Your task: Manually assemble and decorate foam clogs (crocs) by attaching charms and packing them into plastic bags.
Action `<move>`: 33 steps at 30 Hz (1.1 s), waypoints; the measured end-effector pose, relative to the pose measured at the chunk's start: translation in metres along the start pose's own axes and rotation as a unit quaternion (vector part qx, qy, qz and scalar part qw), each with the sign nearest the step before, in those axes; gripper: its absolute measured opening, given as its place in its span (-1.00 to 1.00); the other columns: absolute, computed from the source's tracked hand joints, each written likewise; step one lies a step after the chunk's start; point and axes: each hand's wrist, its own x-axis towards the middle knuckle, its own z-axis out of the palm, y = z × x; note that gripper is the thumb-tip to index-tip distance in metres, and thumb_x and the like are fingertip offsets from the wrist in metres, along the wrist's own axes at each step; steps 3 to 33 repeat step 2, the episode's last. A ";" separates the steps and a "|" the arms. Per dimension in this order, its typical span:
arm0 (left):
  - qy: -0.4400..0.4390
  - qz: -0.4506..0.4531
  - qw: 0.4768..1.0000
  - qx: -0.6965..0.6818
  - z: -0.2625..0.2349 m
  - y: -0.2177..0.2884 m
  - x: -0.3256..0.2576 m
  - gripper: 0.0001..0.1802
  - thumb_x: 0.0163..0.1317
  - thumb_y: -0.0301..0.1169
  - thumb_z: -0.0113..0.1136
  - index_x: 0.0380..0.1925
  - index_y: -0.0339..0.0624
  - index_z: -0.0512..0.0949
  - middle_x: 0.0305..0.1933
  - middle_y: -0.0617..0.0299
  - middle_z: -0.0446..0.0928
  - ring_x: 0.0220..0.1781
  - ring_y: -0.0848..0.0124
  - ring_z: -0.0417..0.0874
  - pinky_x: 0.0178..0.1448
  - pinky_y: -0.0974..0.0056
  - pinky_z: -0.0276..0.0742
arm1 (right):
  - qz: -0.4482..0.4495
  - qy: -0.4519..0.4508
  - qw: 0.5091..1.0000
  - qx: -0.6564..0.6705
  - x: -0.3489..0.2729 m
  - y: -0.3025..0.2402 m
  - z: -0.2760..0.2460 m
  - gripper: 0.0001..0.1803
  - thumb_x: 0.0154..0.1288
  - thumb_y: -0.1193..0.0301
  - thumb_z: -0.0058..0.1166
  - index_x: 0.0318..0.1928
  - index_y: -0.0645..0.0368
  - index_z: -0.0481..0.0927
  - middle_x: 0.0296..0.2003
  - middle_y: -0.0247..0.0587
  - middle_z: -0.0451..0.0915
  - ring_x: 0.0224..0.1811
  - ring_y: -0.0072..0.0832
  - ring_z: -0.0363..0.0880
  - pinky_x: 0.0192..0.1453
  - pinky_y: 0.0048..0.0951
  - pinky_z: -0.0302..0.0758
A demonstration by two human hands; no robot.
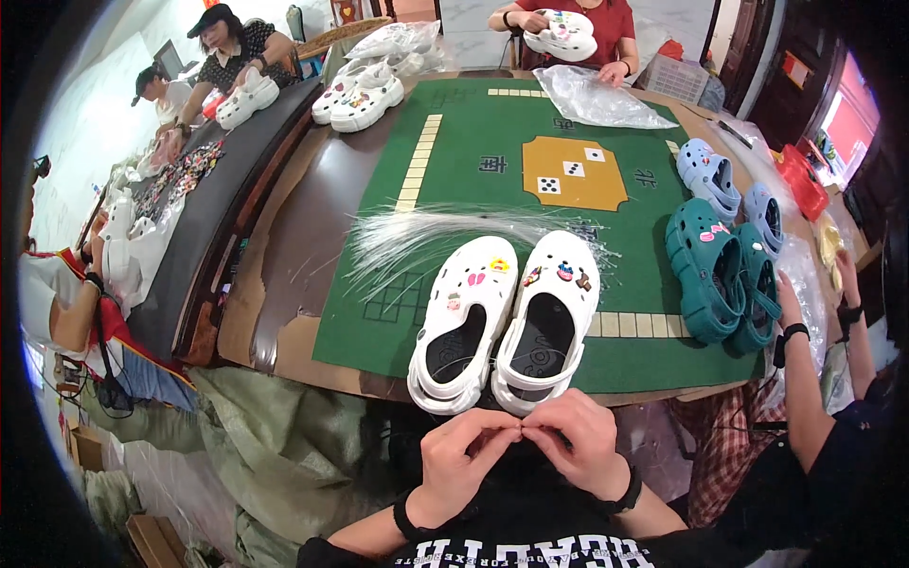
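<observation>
At the table's near edge stand two white clogs side by side, toes pointing away from me: the left clog [485,295] and the right clog [569,301]. Small colourful charms dot their perforated tops. Just below the heels, my left hand [456,466] and my right hand [579,443] meet fingertip to fingertip, each in a closed pinch. Whatever lies between the fingertips is too small to make out. A thin clear strand seems to run by the left clog's heel. Beyond the toes is a loose bundle of thin clear plastic strands [445,225].
A green printed mat [454,142] covers much of the table. Green clogs [701,265] and light blue clogs [708,180] stand to the right, near another person's hands [788,301]. More white clogs [367,97] sit at the far left. People handle clogs opposite and at a dark side table [204,204].
</observation>
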 end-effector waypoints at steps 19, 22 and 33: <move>-0.013 0.005 0.999 0.032 -0.002 0.003 0.000 -0.89 0.21 -0.62 0.30 -0.25 -0.34 0.65 -0.35 0.17 0.70 -0.34 0.51 0.71 -0.25 0.44 0.59 | -0.044 0.000 0.999 -0.031 -0.001 0.001 0.000 -0.72 0.07 0.57 0.39 -0.21 0.17 0.58 -0.36 -0.23 0.65 -0.43 -0.37 0.61 -0.38 -0.42 0.50; -0.013 0.005 0.999 0.032 -0.002 0.003 0.000 -0.89 0.21 -0.62 0.30 -0.25 -0.34 0.65 -0.35 0.17 0.70 -0.34 0.51 0.71 -0.25 0.44 0.59 | -0.044 0.000 0.999 -0.031 -0.001 0.001 0.000 -0.72 0.07 0.57 0.39 -0.21 0.17 0.58 -0.36 -0.23 0.65 -0.43 -0.37 0.61 -0.38 -0.42 0.50; -0.013 0.005 0.999 0.032 -0.002 0.003 0.000 -0.89 0.21 -0.62 0.30 -0.25 -0.34 0.65 -0.35 0.17 0.70 -0.34 0.51 0.71 -0.25 0.44 0.59 | -0.044 0.000 0.999 -0.031 -0.001 0.001 0.000 -0.72 0.07 0.57 0.39 -0.21 0.17 0.58 -0.36 -0.23 0.65 -0.43 -0.37 0.61 -0.38 -0.42 0.50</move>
